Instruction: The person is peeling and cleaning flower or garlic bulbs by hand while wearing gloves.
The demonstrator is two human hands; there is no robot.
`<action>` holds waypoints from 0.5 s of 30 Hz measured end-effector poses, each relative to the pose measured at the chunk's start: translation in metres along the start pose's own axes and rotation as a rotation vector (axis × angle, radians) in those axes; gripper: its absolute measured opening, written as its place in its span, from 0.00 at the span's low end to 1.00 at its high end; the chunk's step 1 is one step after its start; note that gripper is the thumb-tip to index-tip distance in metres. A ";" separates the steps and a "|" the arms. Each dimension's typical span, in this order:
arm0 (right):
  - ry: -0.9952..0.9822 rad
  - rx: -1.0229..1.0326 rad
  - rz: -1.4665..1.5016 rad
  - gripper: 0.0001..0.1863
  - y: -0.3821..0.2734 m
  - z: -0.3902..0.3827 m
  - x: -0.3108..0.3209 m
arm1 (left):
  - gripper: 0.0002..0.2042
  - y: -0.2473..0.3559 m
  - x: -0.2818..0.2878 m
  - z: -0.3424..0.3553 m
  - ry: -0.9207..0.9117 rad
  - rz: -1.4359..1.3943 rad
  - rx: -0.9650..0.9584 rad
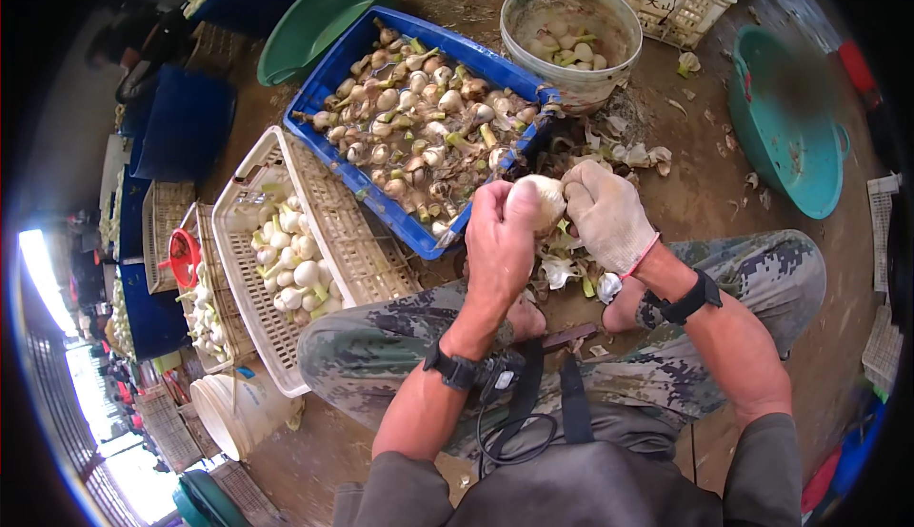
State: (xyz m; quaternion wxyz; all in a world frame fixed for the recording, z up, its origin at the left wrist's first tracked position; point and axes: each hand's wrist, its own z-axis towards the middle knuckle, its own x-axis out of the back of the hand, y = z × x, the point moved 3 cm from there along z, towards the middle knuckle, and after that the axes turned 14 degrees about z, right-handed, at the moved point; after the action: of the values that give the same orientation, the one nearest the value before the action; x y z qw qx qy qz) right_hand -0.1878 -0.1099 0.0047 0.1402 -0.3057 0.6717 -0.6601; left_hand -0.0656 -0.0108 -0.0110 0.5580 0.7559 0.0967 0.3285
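Note:
My bare left hand (pixel 500 237) grips a pale garlic bulb (pixel 539 201), thumb across its side, above the strewn peels between my feet. My right hand (pixel 602 208), in a light knitted glove, has its fingers curled and pinched at the bulb's right side; what lies between those fingertips is hidden. A blue tray (pixel 324 160) of muddy garlic bulbs in water sits just beyond my hands. Left of it, a white slotted crate (pixel 236 256) holds cleaner, trimmed bulbs. Loose skins (pixel 554 270) lie below the bulb.
A white bucket (pixel 571 89) with some bulbs stands behind the tray, near another white crate (pixel 709 3). Green basins (pixel 324 32) are at back left and right (pixel 804 179). An empty-looking bucket (pixel 209 417), blue bins (pixel 181 127) and a red scoop (pixel 181 260) are leftward.

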 end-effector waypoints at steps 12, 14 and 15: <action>-0.224 0.244 -0.020 0.05 -0.025 -0.001 0.008 | 0.33 0.020 0.026 0.009 -0.111 0.319 -0.405; -0.218 0.267 -0.049 0.05 -0.028 -0.001 0.008 | 0.32 0.030 0.029 0.007 -0.120 0.346 -0.449; -0.210 0.289 -0.084 0.06 -0.029 -0.002 0.009 | 0.31 0.035 0.027 0.006 -0.196 0.313 -0.386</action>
State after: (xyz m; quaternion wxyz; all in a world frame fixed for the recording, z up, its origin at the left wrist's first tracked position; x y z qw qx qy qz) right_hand -0.1900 -0.1118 0.0347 0.2242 -0.3775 0.5381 -0.7194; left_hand -0.0491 -0.0136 0.0305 0.6409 0.6694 -0.1404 0.3483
